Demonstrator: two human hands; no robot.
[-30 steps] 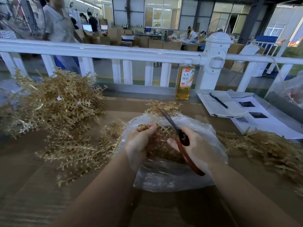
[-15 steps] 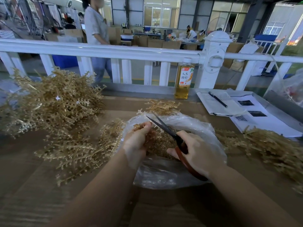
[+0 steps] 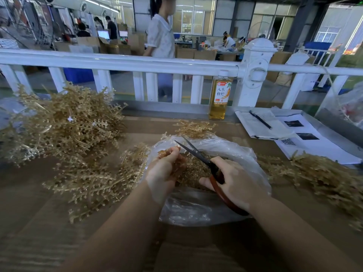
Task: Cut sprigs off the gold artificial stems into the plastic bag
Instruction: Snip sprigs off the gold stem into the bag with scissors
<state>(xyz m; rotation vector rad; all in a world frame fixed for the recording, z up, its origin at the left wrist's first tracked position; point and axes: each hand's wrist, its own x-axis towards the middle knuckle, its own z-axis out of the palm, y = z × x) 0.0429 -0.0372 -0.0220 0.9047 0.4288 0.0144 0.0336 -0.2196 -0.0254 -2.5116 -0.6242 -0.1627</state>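
Observation:
A clear plastic bag (image 3: 196, 211) lies open on the table in front of me, with cut gold sprigs (image 3: 194, 169) heaped inside. Over the bag my left hand (image 3: 164, 173) pinches a small gold stem (image 3: 167, 153) between thumb and fingers. My right hand (image 3: 233, 181) grips red-handled scissors (image 3: 198, 154), whose blades stand apart and point up-left, their tips just right of the stem. A big pile of gold stems (image 3: 64, 124) lies at the left, and another pile (image 3: 322, 177) at the right.
A bottle of yellow drink (image 3: 220, 97) stands by the white railing (image 3: 137, 63). Papers with a pen (image 3: 260, 119) lie at the right back. A few loose sprigs (image 3: 194, 127) sit behind the bag. A person walks beyond the railing.
The scissor blades swung left toward the stem in my left hand and came apart. My left hand lifted the stem slightly. The person behind the railing walked to the right.

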